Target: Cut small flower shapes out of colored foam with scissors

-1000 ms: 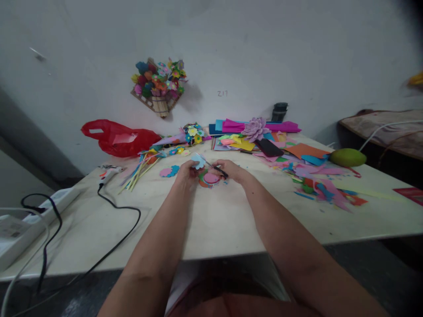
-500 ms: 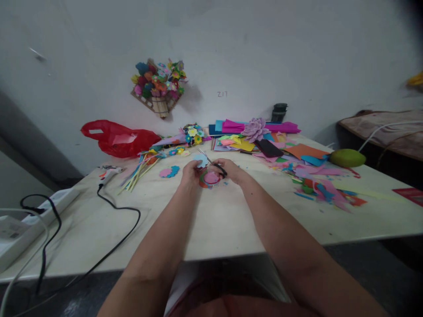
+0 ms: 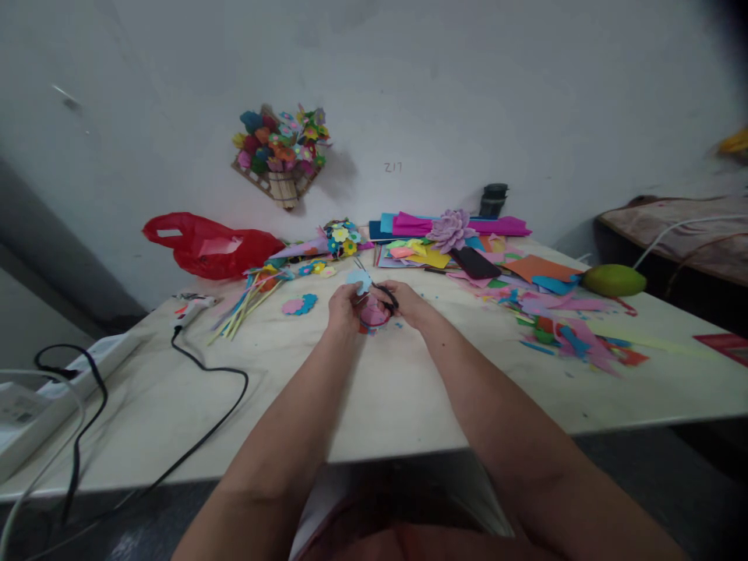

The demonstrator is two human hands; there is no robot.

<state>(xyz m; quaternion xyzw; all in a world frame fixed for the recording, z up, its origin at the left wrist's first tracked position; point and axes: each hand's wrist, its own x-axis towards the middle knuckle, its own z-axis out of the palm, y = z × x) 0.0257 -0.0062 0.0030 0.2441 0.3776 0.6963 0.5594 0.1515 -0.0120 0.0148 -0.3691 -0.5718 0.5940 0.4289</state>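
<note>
My left hand (image 3: 344,305) pinches a light blue paper piece (image 3: 360,280) with a scalloped edge. My right hand (image 3: 403,301) is closed round the black handles of a pair of scissors (image 3: 386,294), whose blades point up and left at the blue piece. Beneath both hands on the table lies a pink round piece (image 3: 374,312) with a dark red rim, partly hidden by my fingers. Small paper scraps surround it. To the left rest pink and blue scalloped cut-outs (image 3: 300,305), overlapping each other.
A white glue gun (image 3: 192,310) with a black cord and a power strip (image 3: 93,366) are on the left. Behind stand a red plastic bag (image 3: 204,245) and paper flowers (image 3: 344,236). Coloured sheets, a dark phone (image 3: 474,262), scraps (image 3: 584,335) and a green fruit (image 3: 615,280) fill the right.
Both hands have shifted slightly, the left one a little to the right. The scissor blades now show parted at the blue piece, which has moved slightly right and up.
</note>
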